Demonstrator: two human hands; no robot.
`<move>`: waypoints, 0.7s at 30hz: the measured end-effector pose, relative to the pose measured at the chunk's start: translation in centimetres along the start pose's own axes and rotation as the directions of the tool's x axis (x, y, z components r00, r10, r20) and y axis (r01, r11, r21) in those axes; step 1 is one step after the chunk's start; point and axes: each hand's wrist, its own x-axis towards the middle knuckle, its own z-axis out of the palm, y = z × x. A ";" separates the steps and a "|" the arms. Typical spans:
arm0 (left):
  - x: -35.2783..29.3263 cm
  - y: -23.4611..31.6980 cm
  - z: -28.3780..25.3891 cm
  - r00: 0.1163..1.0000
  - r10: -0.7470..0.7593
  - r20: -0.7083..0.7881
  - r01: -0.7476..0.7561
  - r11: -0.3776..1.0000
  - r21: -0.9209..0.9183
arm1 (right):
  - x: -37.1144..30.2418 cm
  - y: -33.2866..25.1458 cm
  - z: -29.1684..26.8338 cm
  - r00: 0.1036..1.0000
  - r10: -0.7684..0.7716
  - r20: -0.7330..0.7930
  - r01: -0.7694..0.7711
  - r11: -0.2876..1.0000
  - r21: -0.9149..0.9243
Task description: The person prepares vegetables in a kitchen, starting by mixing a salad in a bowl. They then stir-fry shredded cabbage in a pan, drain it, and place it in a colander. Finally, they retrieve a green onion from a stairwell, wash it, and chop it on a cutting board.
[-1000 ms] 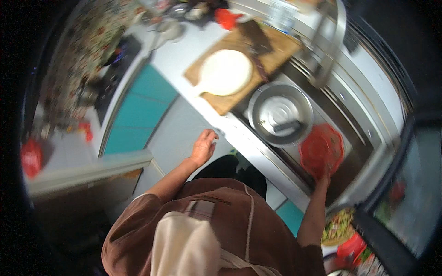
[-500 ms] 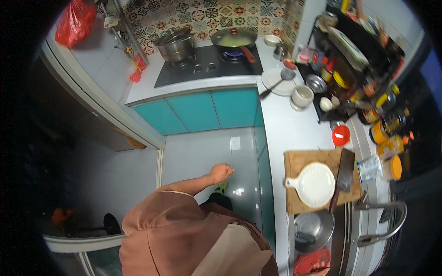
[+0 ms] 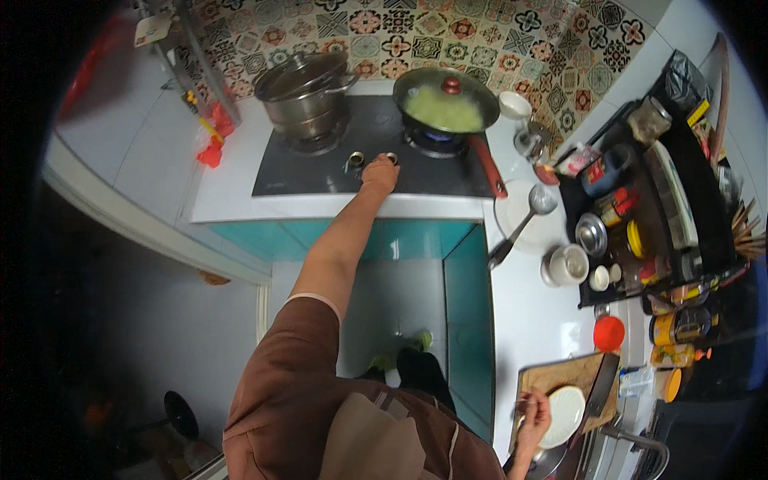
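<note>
My left hand (image 3: 380, 174) reaches forward to the black gas stove (image 3: 280, 172), its fingers closed round the right stove knob (image 3: 391, 158). The other knob (image 3: 356, 159) stands free to its left. Behind the hand, on the right burner, sits a frying pan with a glass lid (image 3: 446, 100); pale green food shows through the lid, and a blue flame burns below. My right hand (image 3: 534, 418) hovers at the lower right, fingers loosely bent and apart, holding nothing I can see. It is beside the white handled dish (image 3: 565, 414) on the wooden cutting board (image 3: 552, 374).
A lidded steel pot (image 3: 302, 112) stands on the left burner. On the right counter lie a ladle (image 3: 524, 226) on a white plate (image 3: 512, 210), a white cup (image 3: 566, 265) and a red bowl (image 3: 609, 333). A cleaver (image 3: 602, 386) rests on the board, near the faucet (image 3: 640, 440).
I have come closer to the stove. My left hand has gone from above the floor to the right knob. My right hand has left the red container by the sink and risen beside the white dish.
</note>
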 end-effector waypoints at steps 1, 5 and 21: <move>1.6 1.0 -0.8 0.998 -0.043 0.046 0.042 0.999 0.026 | 1.4 0.1 1.7 0.998 -0.027 0.049 0.026 0.999 0.020; 6.1 2.0 -0.8 0.950 -0.077 0.303 0.023 0.984 0.178 | 8.9 -0.8 7.2 0.986 0.002 0.166 0.004 0.999 -0.035; 7.5 -0.9 -0.1 0.939 0.025 0.344 -0.154 0.923 0.353 | 31.4 -7.9 20.0 0.925 -0.108 0.363 0.063 0.989 0.134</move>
